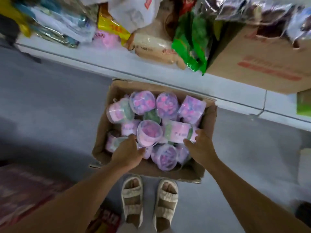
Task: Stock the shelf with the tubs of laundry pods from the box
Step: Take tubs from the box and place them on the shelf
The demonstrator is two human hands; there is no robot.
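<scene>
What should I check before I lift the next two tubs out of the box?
1. Left hand on a tub: ok, touching its side.
2. Right hand on the sideways tub: ok.
3. Full grip on both: cannot tell, fingertips hidden.
4. Tubs wrapped and intact: ok.
5. Box open, flaps clear: ok.
6. Free shelf space: not ok, bags crowd it.

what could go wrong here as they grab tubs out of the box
1. The tubs lie jumbled in the box, some on their sides. Lifting one may make its neighbours roll or shift.
2. The left hand and right hand each reach for a different tub. A one-handed hold on smooth plastic wrap could slip.
3. The shelf above is already crowded with bags and a carton, so space for tubs looks tight and something might get knocked off.
</scene>
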